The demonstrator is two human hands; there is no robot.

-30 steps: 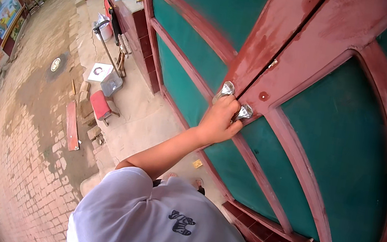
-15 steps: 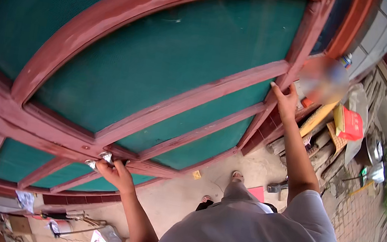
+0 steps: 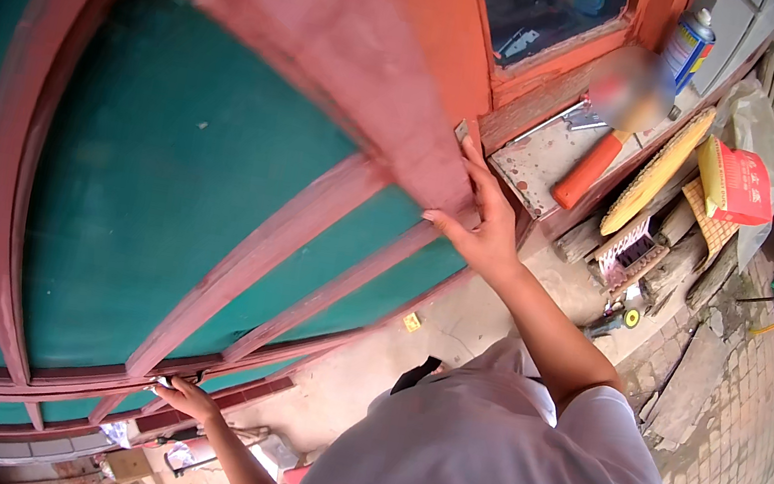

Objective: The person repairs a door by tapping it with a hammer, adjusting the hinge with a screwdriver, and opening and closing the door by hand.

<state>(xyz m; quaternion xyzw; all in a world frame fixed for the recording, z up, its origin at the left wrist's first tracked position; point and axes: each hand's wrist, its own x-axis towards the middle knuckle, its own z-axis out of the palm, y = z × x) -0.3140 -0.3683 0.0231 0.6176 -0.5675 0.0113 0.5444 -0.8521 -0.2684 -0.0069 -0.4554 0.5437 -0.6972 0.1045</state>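
Note:
A screen door (image 3: 242, 295) with a dull red wooden frame and green mesh fills the left half of the view. Low on its far side, my left hand (image 3: 188, 399) is closed at a silver door handle (image 3: 163, 381), its fingers partly hidden. My right hand (image 3: 487, 236) grips the door's near upright edge, thumb on the face and fingers around the side. Just beyond that hand is an orange window frame (image 3: 522, 91) with a stone sill (image 3: 530, 169) below.
On the sill lie an orange-handled tool (image 3: 588, 170) and metal rods, with a blue spray can (image 3: 688, 49) behind. To the right are logs (image 3: 679, 222), a yellow board (image 3: 658, 174), a red and yellow bag (image 3: 738, 184) and a power tool (image 3: 613, 322) on the ground.
The door's right edge has swung closer to me, uncovering more window frame and sill. My right hand has moved left and down with it; my left hand is lower and further left.

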